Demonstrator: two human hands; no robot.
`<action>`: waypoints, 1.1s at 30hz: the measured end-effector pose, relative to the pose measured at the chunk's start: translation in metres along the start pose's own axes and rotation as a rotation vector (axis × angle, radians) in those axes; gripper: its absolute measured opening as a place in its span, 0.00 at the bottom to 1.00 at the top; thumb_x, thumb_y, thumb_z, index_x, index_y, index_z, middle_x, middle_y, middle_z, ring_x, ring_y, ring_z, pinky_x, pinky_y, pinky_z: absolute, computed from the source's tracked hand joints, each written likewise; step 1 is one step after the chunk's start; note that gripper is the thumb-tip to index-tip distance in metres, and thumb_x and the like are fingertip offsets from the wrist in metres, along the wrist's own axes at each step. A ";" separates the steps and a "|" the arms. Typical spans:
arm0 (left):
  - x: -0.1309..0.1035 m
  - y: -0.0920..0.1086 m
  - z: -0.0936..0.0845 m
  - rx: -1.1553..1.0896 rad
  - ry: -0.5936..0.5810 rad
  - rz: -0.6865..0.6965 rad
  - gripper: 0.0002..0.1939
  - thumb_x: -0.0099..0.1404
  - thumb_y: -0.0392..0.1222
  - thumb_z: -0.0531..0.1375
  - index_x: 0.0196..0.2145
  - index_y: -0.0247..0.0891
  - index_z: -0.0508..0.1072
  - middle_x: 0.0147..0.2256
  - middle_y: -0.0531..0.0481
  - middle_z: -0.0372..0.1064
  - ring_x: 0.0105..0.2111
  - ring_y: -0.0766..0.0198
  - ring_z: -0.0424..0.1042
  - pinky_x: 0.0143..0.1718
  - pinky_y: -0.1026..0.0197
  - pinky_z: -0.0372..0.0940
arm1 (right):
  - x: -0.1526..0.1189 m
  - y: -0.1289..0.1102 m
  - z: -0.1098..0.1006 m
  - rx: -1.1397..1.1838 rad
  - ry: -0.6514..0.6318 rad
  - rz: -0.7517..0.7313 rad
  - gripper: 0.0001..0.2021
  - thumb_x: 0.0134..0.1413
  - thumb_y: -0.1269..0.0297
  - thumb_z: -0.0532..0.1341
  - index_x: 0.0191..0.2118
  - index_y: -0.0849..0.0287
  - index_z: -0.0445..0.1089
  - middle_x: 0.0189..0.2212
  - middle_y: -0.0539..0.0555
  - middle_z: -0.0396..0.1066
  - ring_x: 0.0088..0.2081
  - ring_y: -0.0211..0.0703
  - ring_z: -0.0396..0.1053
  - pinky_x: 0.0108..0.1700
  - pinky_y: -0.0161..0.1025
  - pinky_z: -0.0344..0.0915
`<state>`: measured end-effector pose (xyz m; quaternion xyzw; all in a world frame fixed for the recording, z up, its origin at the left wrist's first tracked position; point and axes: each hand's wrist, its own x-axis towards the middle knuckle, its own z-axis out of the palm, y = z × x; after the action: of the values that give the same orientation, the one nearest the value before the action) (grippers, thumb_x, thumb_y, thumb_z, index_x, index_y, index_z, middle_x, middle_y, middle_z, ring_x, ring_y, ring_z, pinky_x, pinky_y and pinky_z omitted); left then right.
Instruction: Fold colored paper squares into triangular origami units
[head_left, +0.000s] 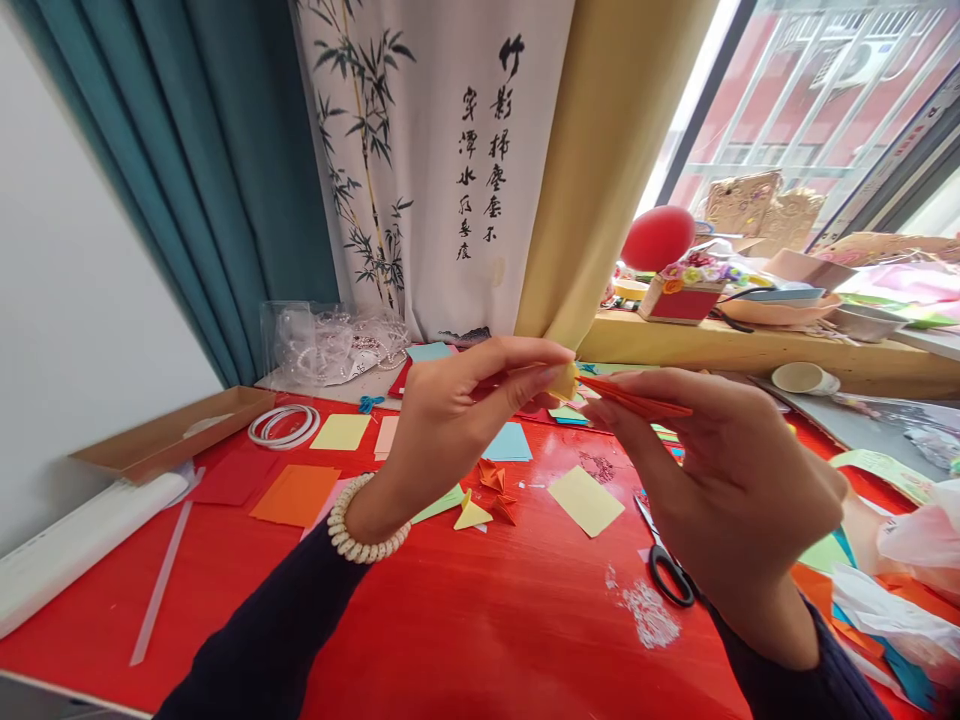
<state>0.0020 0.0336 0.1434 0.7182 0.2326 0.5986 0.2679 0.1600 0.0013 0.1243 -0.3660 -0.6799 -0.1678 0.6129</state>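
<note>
Fingers [517,352] of the left hand [442,410] pinch a small yellow folded paper [562,384], and those of the right hand [739,480] pinch an orange folded paper [651,402], the 2 held ends close together above the table. From there, orange folded pieces [492,476] lie at 7 o'clock, scissors [658,553] at 5 beside the right hand, white rings [276,444] at 9. Beyond the red tabletop [450,620], a bamboo-print hanging [442,180] is at 11 o'clock, a red balloon [660,238] at 1 by the window [757,110].
</note>
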 end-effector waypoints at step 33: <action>0.003 -0.013 -0.006 -0.095 -0.152 -0.055 0.07 0.63 0.37 0.58 0.39 0.41 0.75 0.36 0.55 0.74 0.32 0.66 0.77 0.36 0.67 0.74 | 0.005 0.009 0.005 0.167 -0.108 0.320 0.05 0.54 0.67 0.61 0.37 0.54 0.72 0.26 0.44 0.74 0.28 0.35 0.73 0.31 0.35 0.73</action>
<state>-0.0033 0.0460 0.1381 0.7413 0.2028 0.5452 0.3348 0.1629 0.0128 0.1264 -0.4258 -0.6565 0.0085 0.6226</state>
